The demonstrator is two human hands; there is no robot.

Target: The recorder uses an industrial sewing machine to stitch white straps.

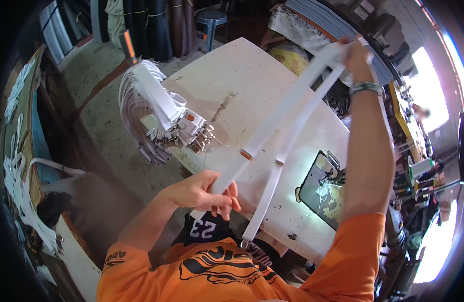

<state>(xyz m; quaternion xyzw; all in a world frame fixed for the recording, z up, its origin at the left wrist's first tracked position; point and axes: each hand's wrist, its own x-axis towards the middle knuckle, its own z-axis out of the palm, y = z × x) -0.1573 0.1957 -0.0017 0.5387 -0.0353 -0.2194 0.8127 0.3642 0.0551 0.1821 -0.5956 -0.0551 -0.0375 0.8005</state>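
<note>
A long white webbing strap stretches diagonally above the table. My right hand is raised at the far right and closed on its looped upper end, slightly smeared by motion. Near the table's front edge, my left hand pinches one run of the strap. The other run hangs free toward my lap, ending in a small metal piece. Two small fittings, one with an orange-brown patch, sit along the runs. Left of the strap, a bundle of similar white straps with metal hooks and buckles drapes over the table's left edge.
The white worktable has a sewing machine plate at its right, lit near the needle. More white straps hang on a rack at the left. A blue stool and dark rolls stand at the back.
</note>
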